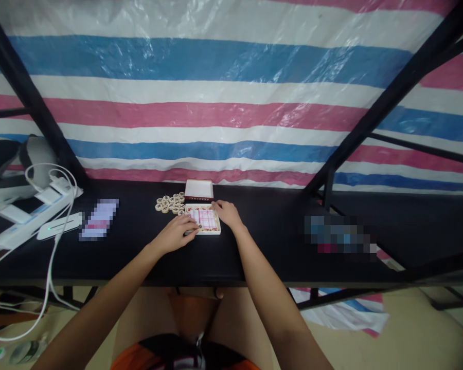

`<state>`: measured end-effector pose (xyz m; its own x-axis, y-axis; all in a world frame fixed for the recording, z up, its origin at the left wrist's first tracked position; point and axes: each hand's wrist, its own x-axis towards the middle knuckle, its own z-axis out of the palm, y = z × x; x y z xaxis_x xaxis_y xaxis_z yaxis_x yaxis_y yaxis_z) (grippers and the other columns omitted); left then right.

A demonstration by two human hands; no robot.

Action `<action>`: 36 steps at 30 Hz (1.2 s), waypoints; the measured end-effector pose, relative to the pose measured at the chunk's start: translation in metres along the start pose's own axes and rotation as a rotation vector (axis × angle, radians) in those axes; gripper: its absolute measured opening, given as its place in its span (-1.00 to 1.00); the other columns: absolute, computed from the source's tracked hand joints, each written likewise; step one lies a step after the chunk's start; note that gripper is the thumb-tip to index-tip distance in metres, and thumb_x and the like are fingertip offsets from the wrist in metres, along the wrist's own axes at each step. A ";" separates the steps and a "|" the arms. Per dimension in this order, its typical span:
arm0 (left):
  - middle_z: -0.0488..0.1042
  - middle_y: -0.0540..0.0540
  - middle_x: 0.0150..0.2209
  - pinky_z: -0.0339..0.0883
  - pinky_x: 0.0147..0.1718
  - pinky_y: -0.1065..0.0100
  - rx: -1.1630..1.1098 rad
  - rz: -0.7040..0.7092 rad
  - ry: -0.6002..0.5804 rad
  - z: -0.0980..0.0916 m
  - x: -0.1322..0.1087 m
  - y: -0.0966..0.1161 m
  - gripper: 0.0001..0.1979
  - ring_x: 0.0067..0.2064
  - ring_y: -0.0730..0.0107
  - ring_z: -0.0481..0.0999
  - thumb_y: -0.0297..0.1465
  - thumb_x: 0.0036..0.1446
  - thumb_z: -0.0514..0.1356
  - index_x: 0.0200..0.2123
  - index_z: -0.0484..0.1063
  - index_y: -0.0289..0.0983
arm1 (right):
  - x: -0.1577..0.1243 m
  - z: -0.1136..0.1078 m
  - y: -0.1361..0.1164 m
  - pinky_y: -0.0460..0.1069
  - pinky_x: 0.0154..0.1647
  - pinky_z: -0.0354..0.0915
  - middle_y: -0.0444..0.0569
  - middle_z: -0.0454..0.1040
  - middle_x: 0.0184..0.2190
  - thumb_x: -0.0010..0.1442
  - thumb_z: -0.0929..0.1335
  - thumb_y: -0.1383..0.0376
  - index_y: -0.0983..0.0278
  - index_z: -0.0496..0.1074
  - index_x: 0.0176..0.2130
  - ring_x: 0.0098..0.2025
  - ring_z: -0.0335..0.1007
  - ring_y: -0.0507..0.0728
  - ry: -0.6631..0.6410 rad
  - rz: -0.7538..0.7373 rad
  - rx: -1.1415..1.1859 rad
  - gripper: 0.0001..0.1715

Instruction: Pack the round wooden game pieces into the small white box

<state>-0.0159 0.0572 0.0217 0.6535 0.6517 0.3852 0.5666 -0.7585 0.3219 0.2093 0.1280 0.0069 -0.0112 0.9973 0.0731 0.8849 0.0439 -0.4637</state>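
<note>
On the black desk stands a shallow white box (219, 230) holding a folded white sheet with red lines (204, 218) and some small pieces round its edges. My left hand (177, 231) reaches over the box's left side, its fingertips closed on a small round piece at the near left of the sheet. My right hand (227, 211) touches the box's right rim near the far corner, fingers bent round it. Several round wooden pieces with dark characters (170, 203) lie left of the box. Behind it is an open white lid (199, 189) with a dark red edge.
At the left lie a blurred phone-like object (99, 220), a white device with a green light (59, 226), a power strip (31, 221) and white cables. Blurred items (337, 234) lie at the right. Black metal bars and a striped plastic sheet (200, 113) rise behind.
</note>
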 end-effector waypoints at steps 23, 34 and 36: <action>0.53 -0.10 -0.11 0.28 0.04 0.19 -0.030 0.020 0.008 -0.001 -0.001 0.001 -0.76 -0.02 0.27 0.45 -0.32 0.25 0.08 -0.13 0.50 -0.23 | -0.001 -0.001 0.000 -0.08 -0.26 0.15 0.06 0.56 -0.21 0.32 0.15 0.05 0.21 0.52 -0.17 -0.13 0.45 0.19 -0.006 -0.001 0.020 -0.53; 0.47 -0.20 -0.10 0.28 -0.08 0.14 0.375 -0.580 0.177 -0.021 -0.012 -0.037 -0.75 -0.06 0.08 0.39 -0.37 0.20 0.06 -0.14 0.48 -0.27 | -0.002 0.001 0.001 -0.06 -0.26 0.17 0.06 0.57 -0.24 0.31 0.15 0.05 0.20 0.53 -0.20 -0.14 0.46 0.21 0.010 -0.011 0.052 -0.53; 0.45 -0.22 -0.07 0.28 -0.09 0.14 0.438 -0.641 0.122 -0.022 -0.013 -0.039 -0.71 -0.05 0.06 0.38 -0.36 0.20 0.05 -0.10 0.48 -0.27 | -0.002 0.001 0.001 -0.06 -0.25 0.17 0.06 0.57 -0.24 0.30 0.15 0.05 0.20 0.53 -0.20 -0.14 0.46 0.20 0.014 -0.009 0.057 -0.54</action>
<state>-0.0576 0.0777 0.0229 0.0872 0.9363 0.3401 0.9774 -0.1464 0.1525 0.2097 0.1264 0.0061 -0.0125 0.9959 0.0899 0.8570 0.0570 -0.5122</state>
